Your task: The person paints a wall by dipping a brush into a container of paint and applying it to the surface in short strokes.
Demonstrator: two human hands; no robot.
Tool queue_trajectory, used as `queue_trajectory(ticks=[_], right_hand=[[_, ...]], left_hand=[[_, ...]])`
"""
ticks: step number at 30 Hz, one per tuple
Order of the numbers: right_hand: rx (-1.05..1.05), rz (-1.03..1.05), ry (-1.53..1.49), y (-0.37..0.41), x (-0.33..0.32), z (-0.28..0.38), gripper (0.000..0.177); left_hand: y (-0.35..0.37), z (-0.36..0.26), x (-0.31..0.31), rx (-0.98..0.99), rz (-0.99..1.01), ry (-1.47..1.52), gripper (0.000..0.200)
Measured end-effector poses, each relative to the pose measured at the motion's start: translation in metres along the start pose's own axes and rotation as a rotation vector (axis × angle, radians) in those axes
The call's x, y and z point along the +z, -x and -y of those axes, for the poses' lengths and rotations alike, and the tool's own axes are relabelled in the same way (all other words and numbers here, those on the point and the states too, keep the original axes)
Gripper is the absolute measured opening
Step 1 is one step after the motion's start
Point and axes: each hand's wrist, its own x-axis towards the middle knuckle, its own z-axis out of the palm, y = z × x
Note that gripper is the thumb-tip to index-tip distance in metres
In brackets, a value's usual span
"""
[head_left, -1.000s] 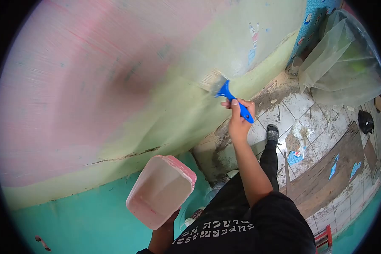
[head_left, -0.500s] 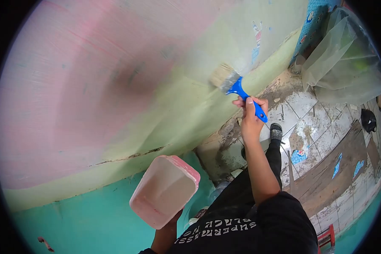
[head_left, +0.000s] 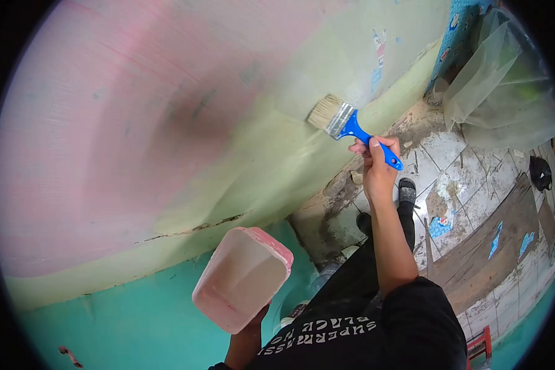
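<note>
My right hand (head_left: 381, 157) is closed around the blue handle of a wide paintbrush (head_left: 342, 120). Its pale bristles are at the wall (head_left: 277, 151), where pink, grey-white and pale yellow-green patches meet. Low on the left, my left hand (head_left: 260, 316) grips a pink plastic tub (head_left: 243, 277) from its underside, with most of the fingers hidden behind it. The tub is tilted, its opening facing me, and a whitish coating covers its inside.
A clear plastic sheet (head_left: 499, 105) hangs at the upper right beside blue patterned wallpaper (head_left: 447, 52). Debris, brown boards (head_left: 475, 271) and a black bag (head_left: 539, 174) lie on the dirty tiled floor (head_left: 441, 148). Part of a red frame (head_left: 480, 346) shows at lower right. The left wall's lower band is turquoise (head_left: 123, 327).
The brush and my right hand have shifted slightly right in view, and the brush, blurred before, now shows sharply. The tub has barely moved.
</note>
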Motion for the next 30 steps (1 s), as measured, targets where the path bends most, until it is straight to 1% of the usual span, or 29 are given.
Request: queue_trajectory(ticks=[1,2,4,6,7,9,10,13,16,17,20,23,24,27,28,30], right_hand=[[0.025,-0.054,0.062,-0.004,-0.014,-0.011,0.011],[0.045,-0.106,0.125,-0.011,-0.033,-0.029,0.01],[0.056,-0.206,0.259,-0.024,-0.073,-0.07,0.009],[0.09,-0.196,0.57,-0.037,-0.115,-0.107,0.009],[0.109,-0.19,0.723,-0.038,-0.112,-0.107,0.009],[0.081,-0.173,0.713,-0.045,-0.104,-0.108,0.01],[0.067,-0.167,0.712,-0.047,-0.092,-0.097,0.01],[-0.079,-0.124,0.406,-0.037,-0.019,-0.035,0.009],[-0.014,-0.143,0.105,-0.021,-0.002,-0.002,0.009],[-0.014,-0.196,0.139,-0.022,-0.011,-0.008,0.008],[0.003,-0.354,0.258,-0.034,-0.063,-0.058,0.008],[0.022,-0.368,0.456,-0.051,-0.091,-0.104,0.01],[0.019,-0.339,0.488,-0.053,-0.072,-0.092,0.011],[-0.076,-0.213,0.39,-0.04,-0.005,-0.033,0.011],[-0.083,-0.172,0.277,-0.031,0.008,-0.014,0.011],[-0.068,-0.162,0.127,-0.017,0.007,0.005,0.01]], left_hand=[[-0.003,0.0,0.001,0.003,0.0,0.006,0.06],[0.02,-0.002,-0.007,0.008,0.004,0.014,0.059],[0.021,0.0,-0.006,0.013,0.007,0.028,0.059],[0.025,0.0,-0.007,0.016,0.005,0.035,0.059],[0.027,-0.001,-0.008,0.02,0.001,0.035,0.059],[0.025,-0.003,-0.01,0.027,0.004,0.033,0.059],[0.023,-0.001,-0.01,0.026,0.004,0.034,0.058],[0.017,0.002,-0.008,0.014,-0.012,0.032,0.058],[0.021,0.002,-0.009,0.006,-0.03,0.023,0.058],[0.021,0.002,-0.009,0.008,-0.033,0.025,0.058],[0.028,0.003,-0.012,0.024,-0.037,0.036,0.057],[0.028,0.006,-0.01,0.028,-0.04,0.04,0.057],[0.027,0.006,-0.01,0.027,-0.04,0.04,0.057],[0.034,0.009,-0.013,0.022,-0.048,0.042,0.056],[0.034,0.01,-0.013,0.019,-0.054,0.044,0.056],[0.03,0.007,-0.014,0.022,-0.057,0.051,0.056]])
